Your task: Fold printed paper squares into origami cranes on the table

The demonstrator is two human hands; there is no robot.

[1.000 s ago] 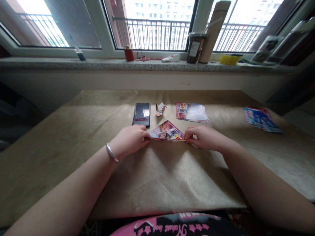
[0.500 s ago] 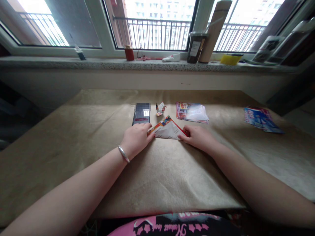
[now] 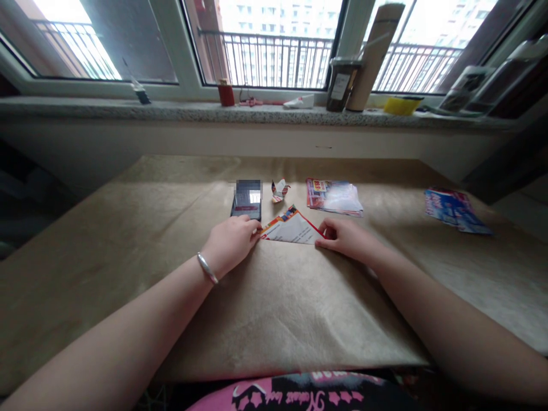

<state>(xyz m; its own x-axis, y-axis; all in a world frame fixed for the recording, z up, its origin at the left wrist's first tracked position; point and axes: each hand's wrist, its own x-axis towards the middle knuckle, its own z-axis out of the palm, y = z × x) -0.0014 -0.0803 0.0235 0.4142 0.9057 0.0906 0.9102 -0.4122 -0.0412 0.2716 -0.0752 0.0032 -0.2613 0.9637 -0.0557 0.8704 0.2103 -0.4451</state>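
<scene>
A printed sheet folded into a triangle (image 3: 291, 228) lies flat on the brown paper-covered table (image 3: 128, 228), its mostly white side up. My left hand (image 3: 229, 242), with a silver bracelet on the wrist, has its fingers curled and pinches the triangle's left corner. My right hand (image 3: 349, 238) has its fingers bent and presses on the right corner. A small folded paper figure (image 3: 279, 190) stands just beyond the triangle.
A phone (image 3: 247, 200) lies behind my left hand. A stack of printed sheets (image 3: 333, 196) sits right of the figure, and more coloured sheets (image 3: 454, 210) lie far right. The windowsill (image 3: 171, 111) holds a red cup, a dark jar, a cardboard tube and a yellow item.
The triangle was turned over: its colourful printed face showed a second ago, now the whiter side is up. Both hands shifted slightly away from me and stay at its corners.
</scene>
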